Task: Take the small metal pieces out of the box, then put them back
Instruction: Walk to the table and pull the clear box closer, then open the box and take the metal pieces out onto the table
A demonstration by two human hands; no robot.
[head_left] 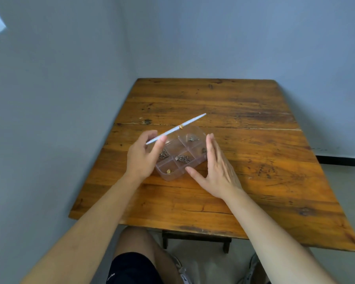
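Left hand point(141, 156) pinches the lid point(175, 129) up — box point(179, 154) runs near-left to far-right, right hand point(215, 169) spread flat beside it.

Box point(180, 154) on table point(234, 111) – metal pieces point(183, 158) in compartments.

Between the hands sits a clear box point(180, 155) holding dull bronze-grey metal pieces point(183, 158); its lid point(175, 129) edge shows pale blue-white. The tabletop point(244, 111) is amber with dark grain streaks.
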